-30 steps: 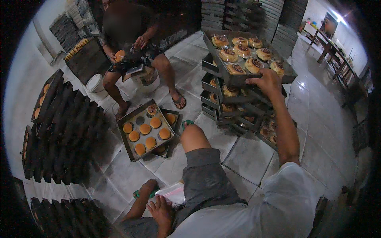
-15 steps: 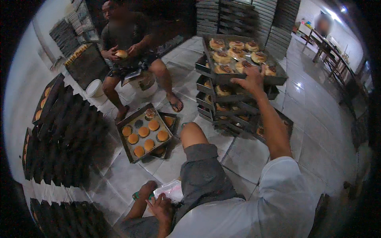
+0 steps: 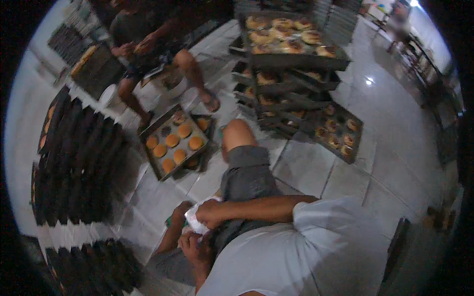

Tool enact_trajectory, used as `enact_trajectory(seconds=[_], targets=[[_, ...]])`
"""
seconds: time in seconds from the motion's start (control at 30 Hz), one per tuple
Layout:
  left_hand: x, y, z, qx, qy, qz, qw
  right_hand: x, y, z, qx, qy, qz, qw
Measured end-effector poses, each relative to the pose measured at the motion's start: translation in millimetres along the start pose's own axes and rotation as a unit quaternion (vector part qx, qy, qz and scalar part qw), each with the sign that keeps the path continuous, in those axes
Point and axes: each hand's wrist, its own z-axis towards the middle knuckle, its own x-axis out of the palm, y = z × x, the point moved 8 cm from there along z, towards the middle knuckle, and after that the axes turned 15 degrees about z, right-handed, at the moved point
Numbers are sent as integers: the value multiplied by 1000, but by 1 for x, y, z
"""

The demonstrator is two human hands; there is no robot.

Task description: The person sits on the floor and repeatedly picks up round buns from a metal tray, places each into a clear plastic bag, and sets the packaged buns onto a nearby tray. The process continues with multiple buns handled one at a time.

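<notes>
A white plastic bag [image 3: 196,222] is bunched up over my lap, between my two hands. My left hand [image 3: 195,246] is closed at its lower edge, fingers bent around the plastic. From the right, my right hand [image 3: 211,213] reaches across my body and closes against the bag's upper part. Whether a bun is inside its fingers or the bag is hidden. Ahead on the right, swirl-topped buns [image 3: 282,33] fill the top metal tray [image 3: 301,61] of a crisscrossed stack, out of both hands' reach.
A tray of round golden buns [image 3: 173,140] lies on the tiled floor ahead. Dark trays [image 3: 81,163] stand stacked at the left. A co-worker [image 3: 140,44] sits beyond, near a white bucket [image 3: 112,98]. Another bun tray [image 3: 338,130] leans out low on the right.
My right hand has left the top tray of swirl-topped buns and come back to the plastic bag on my lap. My left hand's fingers have closed in. The view has tilted down.
</notes>
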Motion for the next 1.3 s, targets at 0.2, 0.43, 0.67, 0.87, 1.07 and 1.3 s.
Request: enact_trajectory(seconds=[0.2,0.43,0.67,0.87,1.07,1.3], targets=[[70,5,0,-430,169,-625,629,-33,49,35,20,-152,203,967],[49,175,39,-513,-179,-558,627,-3,54,101,97,242,27,965],[103,211,-58,-634,-67,-561,528,-304,-195,257,232,-239,-303,893],[114,216,-76,-636,49,-334,694,-334,-323,286,241,-69,-517,818],[137,230,-64,-585,44,-244,772,-366,-383,272,435,-143,-210,864],[131,233,-80,-717,-116,-497,475,-268,-246,300,314,-97,-31,944]])
